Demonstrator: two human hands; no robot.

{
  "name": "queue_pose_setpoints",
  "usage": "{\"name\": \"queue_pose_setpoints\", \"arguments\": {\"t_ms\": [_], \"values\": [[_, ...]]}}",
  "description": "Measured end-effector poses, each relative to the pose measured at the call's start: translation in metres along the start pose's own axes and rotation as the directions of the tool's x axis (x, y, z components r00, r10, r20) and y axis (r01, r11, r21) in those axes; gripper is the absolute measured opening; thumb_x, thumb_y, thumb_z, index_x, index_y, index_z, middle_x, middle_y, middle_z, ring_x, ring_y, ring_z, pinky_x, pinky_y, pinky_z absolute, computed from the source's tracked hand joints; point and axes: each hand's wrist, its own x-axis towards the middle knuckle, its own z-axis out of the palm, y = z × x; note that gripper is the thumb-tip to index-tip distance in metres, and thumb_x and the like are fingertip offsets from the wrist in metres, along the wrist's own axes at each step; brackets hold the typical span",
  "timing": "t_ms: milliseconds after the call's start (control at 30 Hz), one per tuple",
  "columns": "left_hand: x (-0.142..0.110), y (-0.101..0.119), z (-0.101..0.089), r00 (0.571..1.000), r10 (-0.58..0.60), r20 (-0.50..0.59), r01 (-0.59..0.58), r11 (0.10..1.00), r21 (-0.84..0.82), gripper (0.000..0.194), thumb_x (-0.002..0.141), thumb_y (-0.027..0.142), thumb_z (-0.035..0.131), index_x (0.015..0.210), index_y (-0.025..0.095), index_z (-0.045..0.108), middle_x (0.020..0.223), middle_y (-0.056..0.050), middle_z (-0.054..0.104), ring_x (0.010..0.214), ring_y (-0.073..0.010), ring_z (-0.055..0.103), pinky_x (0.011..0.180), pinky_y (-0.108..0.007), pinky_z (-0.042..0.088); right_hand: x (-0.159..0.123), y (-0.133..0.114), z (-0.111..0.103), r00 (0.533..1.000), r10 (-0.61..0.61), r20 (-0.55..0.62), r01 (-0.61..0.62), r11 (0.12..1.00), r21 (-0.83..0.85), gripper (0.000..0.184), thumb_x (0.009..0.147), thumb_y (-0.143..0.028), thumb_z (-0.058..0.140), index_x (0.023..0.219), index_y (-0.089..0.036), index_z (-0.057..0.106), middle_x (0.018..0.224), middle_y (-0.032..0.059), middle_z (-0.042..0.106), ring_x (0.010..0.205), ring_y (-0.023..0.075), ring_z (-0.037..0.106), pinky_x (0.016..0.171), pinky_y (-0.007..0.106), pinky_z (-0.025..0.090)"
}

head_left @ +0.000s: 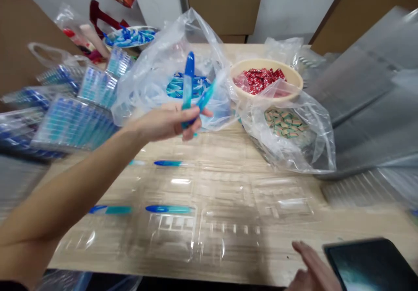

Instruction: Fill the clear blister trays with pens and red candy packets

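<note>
Above the worktop [355, 223], the left hand [163, 123] grip is clamped on 2 blue plastic toothbrushes [187, 86], light, stiff, likely slippery, best held mid-handle, while the right hand [311, 269] grip is apart

Two blue-and-teal toothbrushes [188, 88] sit gripped in your left hand [163, 124], one upright, one tilted. More toothbrushes [169, 208] lie flat on clear plastic blister trays [170, 234] below.
</note>
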Motion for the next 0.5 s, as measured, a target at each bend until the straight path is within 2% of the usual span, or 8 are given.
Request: {"name": "queue_pose_setpoints", "arguments": {"t_ms": [33,67,100,200,233,300,400,500], "values": [[-0.019,0.002,0.013,0.997,-0.011,0.081,0.016,0.999,-0.052,0.049,0.073,0.065,0.068,0.092,0.02,0.067,0.054,0.001,0.055,0.04,-0.009,0.045,0.037,-0.026,0.041,0.017,-0.011,0.002,0.996,0.042,0.08,-0.045,0.999,0.029,0.019,0.091,-0.022,0.052,0.102,-0.024,0.068,0.092,0.007,0.068,0.089,0.0231,0.064,0.076,0.039,0.052],[-0.035,0.002,0.026,0.988,-0.026,0.151,0.043,0.993,-0.108,0.048,0.071,0.064,0.07,0.094,0.022,0.068,0.056,0.001,0.057,0.039,-0.0092,0.045,0.035,-0.025,0.039,0.034,-0.022,0.007,0.971,0.071,0.228,-0.096,0.99,0.102,0.018,0.091,-0.022,0.054,0.102,-0.023,0.068,0.093,0.0064,0.069,0.089,0.0218,0.065,0.076,0.037,0.053],[-0.048,0.001,0.038,0.977,-0.043,0.21,0.079,0.983,-0.164,0.046,0.071,0.062,0.071,0.095,0.023,0.068,0.057,0.001,0.058,0.038,-0.0089,0.045,0.034,-0.024,0.036,0.051,-0.032,0.014,0.926,0.061,0.373,-0.136,0.975,0.178,0.017,0.091,-0.024,0.055,0.102,-0.024,0.068,0.092,0.0053,0.069,0.089,0.0206,0.066,0.075,0.035,0.054],[-0.072,-0.006,0.069,0.931,-0.092,0.354,0.2,0.939,-0.28,0.04,0.076,0.061,0.066,0.088,0.022,0.068,0.057,0.001,0.057,0.036,-0.0067,0.042,0.033,-0.02,0.03,0.088,-0.057,0.044,0.766,0.044,0.642,-0.346,0.869,0.353,0.027,0.091,-0.039,0.057,0.112,-0.025,0.065,0.093,0.0037,0.071,0.086,0.0178,0.068,0.074,0.032,0.057],[-0.078,-0.01,0.078,0.913,-0.103,0.396,0.233,0.927,-0.294,0.043,0.078,0.062,0.063,0.081,0.02,0.067,0.056,0.001,0.056,0.036,-0.0058,0.04,0.032,-0.019,0.027,0.094,-0.063,0.055,0.716,0.012,0.698,-0.409,0.817,0.407,0.032,0.089,-0.044,0.059,0.114,-0.025,0.064,0.095,0.0038,0.071,0.086,0.0173,0.068,0.076,0.033,0.057],[-0.088,-0.019,0.094,0.891,-0.108,0.441,0.27,0.908,-0.322,0.052,0.08,0.067,0.057,0.071,0.016,0.063,0.056,0.0,0.055,0.037,-0.0051,0.041,0.033,-0.018,0.026,0.099,-0.071,0.071,0.632,-0.034,0.775,-0.519,0.723,0.455,0.037,0.085,-0.05,0.062,0.11,-0.023,0.064,0.09,0.003,0.07,0.077,0.0151,0.066,0.069,0.03,0.057],[-0.102,-0.037,0.116,0.905,-0.115,0.409,0.275,0.892,-0.358,0.057,0.08,0.07,0.053,0.072,0.014,0.06,0.063,-0.002,0.057,0.043,-0.0073,0.048,0.038,-0.019,0.035,0.092,-0.075,0.082,0.503,-0.039,0.864,-0.662,0.625,0.414,0.029,0.084,-0.045,0.064,0.1,-0.021,0.063,0.08,-0.0003,0.066,0.059,0.0094,0.057,0.05,0.021,0.048],[-0.113,-0.053,0.133,0.916,-0.173,0.363,0.299,0.896,-0.328,0.059,0.081,0.072,0.049,0.077,0.014,0.06,0.069,-0.005,0.059,0.051,-0.0113,0.054,0.045,-0.023,0.044,0.081,-0.07,0.085,0.324,-0.093,0.941,-0.744,0.589,0.315,0.02,0.084,-0.037,0.064,0.096,-0.021,0.063,0.077,-0.0026,0.062,0.05,0.0067,0.052,0.042,0.018,0.042]]}}
